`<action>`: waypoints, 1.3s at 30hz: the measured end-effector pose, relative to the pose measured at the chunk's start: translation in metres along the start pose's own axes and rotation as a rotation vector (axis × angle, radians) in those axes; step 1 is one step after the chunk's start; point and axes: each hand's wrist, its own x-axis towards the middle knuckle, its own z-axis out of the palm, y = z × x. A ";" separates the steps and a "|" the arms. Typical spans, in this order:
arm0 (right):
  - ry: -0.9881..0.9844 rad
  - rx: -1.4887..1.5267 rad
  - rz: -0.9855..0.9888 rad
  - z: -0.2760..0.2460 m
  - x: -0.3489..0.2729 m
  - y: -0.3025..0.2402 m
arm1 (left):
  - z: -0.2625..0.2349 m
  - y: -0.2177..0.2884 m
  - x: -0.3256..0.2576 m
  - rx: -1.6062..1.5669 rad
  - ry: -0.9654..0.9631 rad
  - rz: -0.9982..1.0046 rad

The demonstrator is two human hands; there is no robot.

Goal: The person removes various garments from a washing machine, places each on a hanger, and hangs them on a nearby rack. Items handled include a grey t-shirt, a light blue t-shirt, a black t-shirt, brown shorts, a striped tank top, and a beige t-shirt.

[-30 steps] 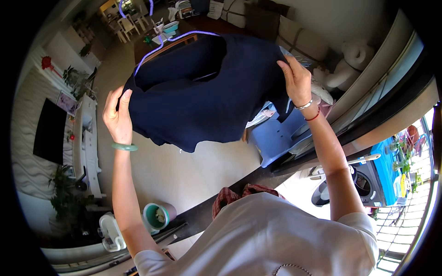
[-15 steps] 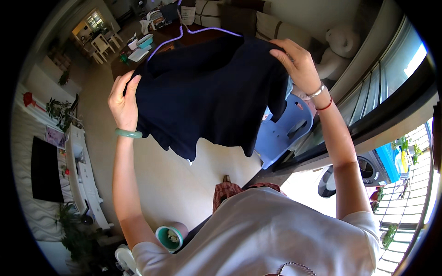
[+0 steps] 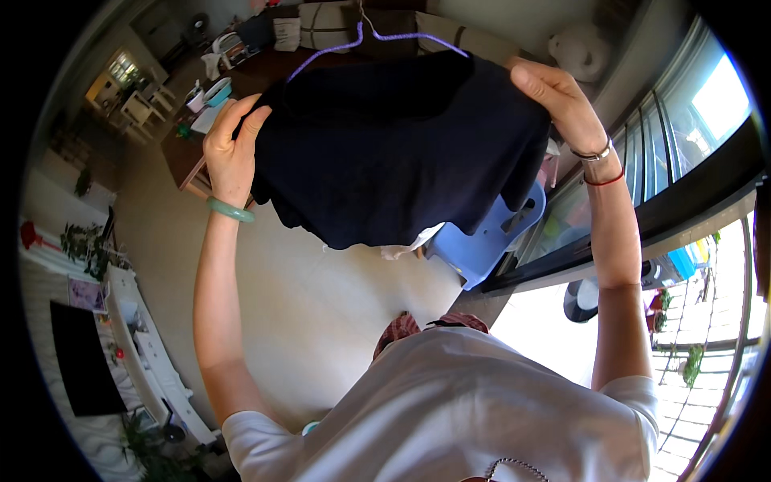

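Observation:
A black shirt (image 3: 385, 161) hangs spread out in front of me on a purple hanger (image 3: 333, 50), whose hook rises above the neckline. At its left shoulder edge, my left hand (image 3: 231, 153) pinches the cloth between thumb and fingers. A green bangle (image 3: 230, 210) circles that wrist. On the opposite side, my right hand (image 3: 572, 112) is closed at the shoulder edge, thumb against the fabric, with its fingertips partly hidden. A metal bracelet and a red cord are on the right wrist.
Behind the shirt stands a blue plastic chair (image 3: 474, 253), with a sofa (image 3: 325, 28) farther back. A dark wooden table (image 3: 181, 157) is at the far left. A white cabinet (image 3: 157, 361) lines the left wall. Sliding glass doors (image 3: 650, 161) run along the right.
The shirt and hanger have moved up and to the right, and the shirt is spread wider. Both hands have shifted right, the right one farther, so they are wider apart.

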 end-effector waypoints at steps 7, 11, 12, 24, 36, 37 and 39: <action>0.091 -0.283 -0.067 0.013 -0.026 0.034 | 0.045 -0.051 0.001 -0.082 -0.240 -0.035; 0.139 -0.509 -0.150 0.042 -0.050 0.054 | 0.075 -0.083 -0.011 -0.120 -0.382 -0.042; 0.164 -0.522 -0.188 0.046 -0.057 0.064 | 0.079 -0.091 -0.014 -0.133 -0.446 -0.117; 0.315 -0.298 0.008 0.110 -0.070 0.174 | 0.134 -0.222 -0.078 -0.310 -0.364 -0.701; 0.593 -0.302 0.404 0.142 -0.035 0.321 | 0.302 -0.345 0.007 -0.195 -0.761 -0.489; 0.623 -0.340 0.424 0.137 -0.030 0.334 | 0.323 -0.352 0.011 -0.228 -0.794 -0.485; 0.679 -0.412 0.473 0.127 -0.023 0.357 | 0.373 -0.365 0.022 -0.226 -0.818 -0.454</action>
